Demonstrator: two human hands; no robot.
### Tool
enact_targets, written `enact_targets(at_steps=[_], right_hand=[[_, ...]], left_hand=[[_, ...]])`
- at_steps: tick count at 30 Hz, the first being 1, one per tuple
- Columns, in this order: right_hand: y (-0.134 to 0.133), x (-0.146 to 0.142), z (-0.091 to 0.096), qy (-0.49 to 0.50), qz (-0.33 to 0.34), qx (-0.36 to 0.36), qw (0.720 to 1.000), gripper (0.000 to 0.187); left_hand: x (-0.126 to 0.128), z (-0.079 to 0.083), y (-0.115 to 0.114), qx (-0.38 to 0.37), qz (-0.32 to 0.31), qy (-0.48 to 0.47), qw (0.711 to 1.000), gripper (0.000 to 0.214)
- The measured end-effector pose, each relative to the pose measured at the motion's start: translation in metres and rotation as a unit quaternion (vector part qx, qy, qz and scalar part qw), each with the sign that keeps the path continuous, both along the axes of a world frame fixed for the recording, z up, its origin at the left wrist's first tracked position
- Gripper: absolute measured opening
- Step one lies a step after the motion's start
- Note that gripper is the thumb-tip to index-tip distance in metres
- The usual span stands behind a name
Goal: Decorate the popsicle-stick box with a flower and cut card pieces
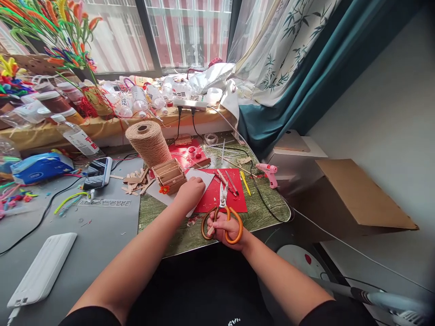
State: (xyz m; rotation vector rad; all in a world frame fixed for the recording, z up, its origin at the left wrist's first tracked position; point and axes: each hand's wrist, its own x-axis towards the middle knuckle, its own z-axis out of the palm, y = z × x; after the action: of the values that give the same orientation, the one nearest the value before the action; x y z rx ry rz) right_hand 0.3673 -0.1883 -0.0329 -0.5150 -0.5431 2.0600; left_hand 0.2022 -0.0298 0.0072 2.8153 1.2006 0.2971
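Observation:
My right hand (227,230) is closed around the orange handles of a pair of scissors (222,213), blades pointing away over a red paper sheet (224,197). My left hand (190,190) rests with curled fingers on a white sheet (200,177), beside a small wooden stick box (169,175) with an orange flower on it. A big spool of jute twine (148,142) stands just behind the box.
A pink glue gun (268,173), a yellow strip (245,182) and loose sticks (136,181) lie on the green mat (265,203). A phone (98,173), a white power bank (42,269) and a tissue pack (41,166) lie left. Bottles line the sill; a cardboard box (360,194) is right.

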Motion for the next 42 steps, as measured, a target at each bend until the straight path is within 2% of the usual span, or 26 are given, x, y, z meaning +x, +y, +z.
enact_targets(at_steps=[4, 7, 9, 12, 16, 21, 31, 33, 38, 42], right_hand=[[0.000, 0.000, 0.003, 0.006, 0.005, -0.002, 1.000, 0.038], [0.000, 0.001, 0.004, 0.012, 0.004, -0.001, 1.000, 0.037], [0.000, 0.001, 0.004, 0.015, -0.001, -0.002, 1.000, 0.036], [-0.001, 0.001, 0.003, 0.023, -0.008, -0.004, 1.000, 0.035], [0.000, 0.002, 0.005, 0.022, -0.006, -0.012, 1.000, 0.034], [-0.002, 0.002, 0.007, 0.004, -0.009, -0.018, 1.000, 0.034], [-0.005, -0.001, 0.011, 0.011, -0.015, -0.021, 1.000, 0.032], [-0.005, -0.001, 0.011, 0.007, -0.017, -0.023, 1.000, 0.033], [-0.005, -0.001, 0.010, -0.004, -0.020, -0.024, 0.999, 0.033], [-0.005, -0.001, 0.009, -0.010, -0.017, -0.028, 0.999, 0.033]], left_hand=[[-0.003, 0.007, -0.001, 0.004, -0.025, -0.001, 1.000, 0.019], [-0.017, 0.018, -0.012, 0.006, -0.029, -0.042, 0.999, 0.021], [-0.034, 0.025, -0.023, -0.017, 0.007, -0.100, 0.995, 0.021], [-0.066, 0.030, -0.039, -0.100, 0.110, -0.146, 0.978, 0.020], [-0.095, 0.021, -0.051, -0.152, 0.137, -0.119, 0.972, 0.017], [-0.102, 0.006, -0.059, -0.118, 0.129, -0.120, 0.977, 0.019], [-0.128, -0.008, -0.066, -0.087, 0.105, -0.129, 0.982, 0.022], [-0.131, -0.011, -0.068, -0.084, 0.121, -0.146, 0.978, 0.023], [-0.134, -0.015, -0.083, -0.078, 0.210, -0.198, 0.954, 0.025], [-0.141, -0.015, -0.085, -0.089, 0.238, -0.222, 0.942, 0.026]])
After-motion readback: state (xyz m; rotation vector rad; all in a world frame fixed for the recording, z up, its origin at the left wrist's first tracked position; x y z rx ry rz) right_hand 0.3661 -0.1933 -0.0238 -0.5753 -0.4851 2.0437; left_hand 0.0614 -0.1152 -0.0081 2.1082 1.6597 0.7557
